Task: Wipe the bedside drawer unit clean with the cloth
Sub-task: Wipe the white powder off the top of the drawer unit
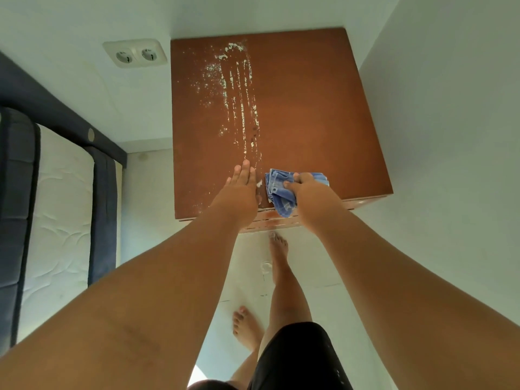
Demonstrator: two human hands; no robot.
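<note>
Looking down from a person's head, bare feet (277, 256) and black shorts (298, 358) show on a pale floor (337, 277) just in front of the brown bedside drawer unit (309, 108), which stands in a corner between two white walls. Both bare forearms reach to the unit's near edge. The left hand (239, 192) lies flat on the top, palm down, fingers straight and held together, pointing toward the back. Just beside it, the right hand (306, 190) is closed on a crumpled blue cloth (281, 192), thumb and fingers pinching it; the cloth sits on the unit's near edge, with a corner hanging over the front. White powder (239, 102) is smeared in long streaks on the top, running from the left hand's fingertips toward the back edge, with loose specks scattered to the streaks' left. Left of the unit, a double wall socket (136, 53) is set in the wall, and a white quilted mattress (56, 209) with dark blue edging lies lower left.
</note>
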